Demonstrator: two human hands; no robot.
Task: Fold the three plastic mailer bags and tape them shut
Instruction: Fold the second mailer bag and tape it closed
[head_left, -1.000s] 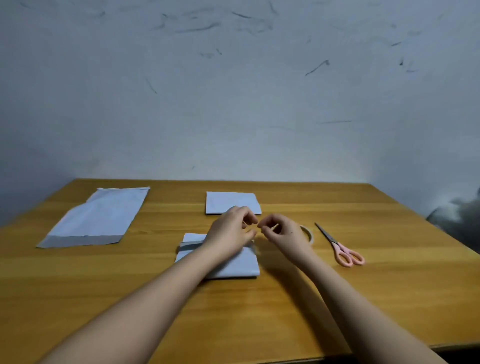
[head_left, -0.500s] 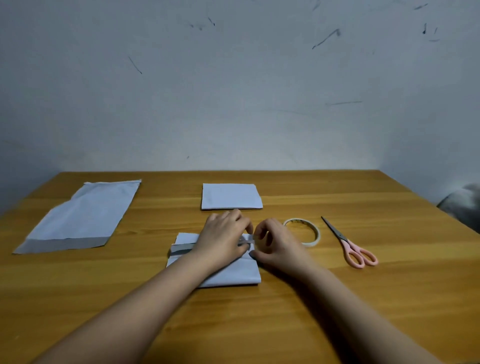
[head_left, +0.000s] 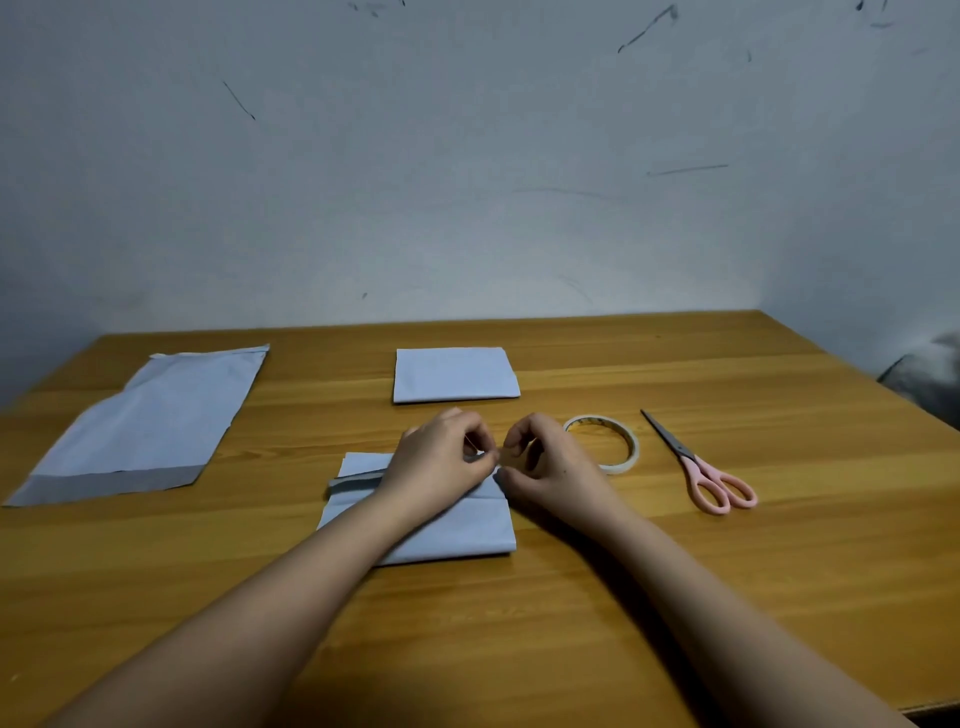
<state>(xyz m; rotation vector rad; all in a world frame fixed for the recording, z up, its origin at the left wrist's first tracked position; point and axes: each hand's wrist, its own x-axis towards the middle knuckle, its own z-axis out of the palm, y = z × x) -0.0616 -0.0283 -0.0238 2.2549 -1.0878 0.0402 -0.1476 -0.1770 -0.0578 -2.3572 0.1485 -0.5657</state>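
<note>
- Both hands sit over the folded bag (head_left: 457, 530) in the middle of the wooden surface (head_left: 571, 623), closest to the camera.
- Left hand (head_left: 441, 462) rests on top of that bag, fingers (head_left: 480, 441) curled in, thumb and forefinger pinched together. Looks like a tiny bit of tape between them, but it's too small to say for sure.
- Right hand (head_left: 550, 462) is just beside the left one at the bag's right edge, fingers curled too, tips almost touching the left hand's. Can't tell if it's actually gripping anything.
- That bag has a grey strip (head_left: 358, 478) poking out to the left of the left wrist.
- Second folded bag (head_left: 456, 375) lies flat further back, apart from the hands.
- Third bag (head_left: 150, 421) is still unfolded, spread out flat at the far left with a grey band along its near end.
- Tape roll (head_left: 613, 447) lies flat just behind the right hand.
- Pink-handled scissors (head_left: 701, 467) are to the right of the roll, blades pointing away, closed.
</note>
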